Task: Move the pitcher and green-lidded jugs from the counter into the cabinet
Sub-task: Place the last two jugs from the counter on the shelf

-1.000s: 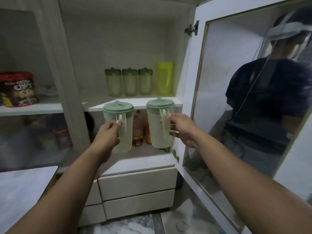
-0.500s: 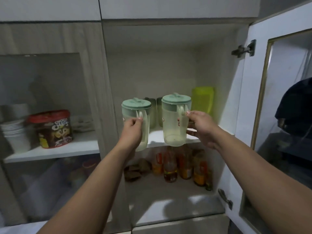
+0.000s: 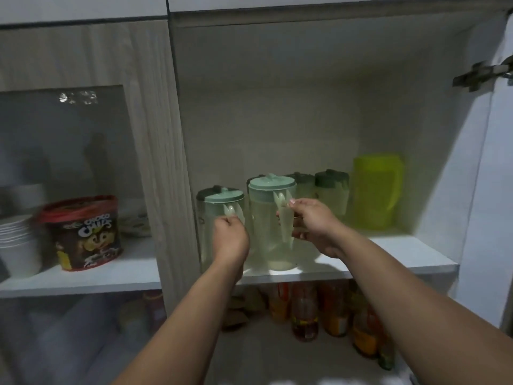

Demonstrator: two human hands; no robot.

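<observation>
Two bare forearms reach up from the bottom edge, with no sleeves on what shows. The left hand and right hand carry no rings, watch or gloves that can be seen; fingernails are short

Two hands in view: left hand, right hand, one green-lidded jug by the handle in each: left jug, right jug. Behind the hands, at least three darker-lidded jugs. One yellow-green pitcher beyond the right hand. One cereal tub left of the left hand. Bottles below: blurred, uncounted.
</observation>
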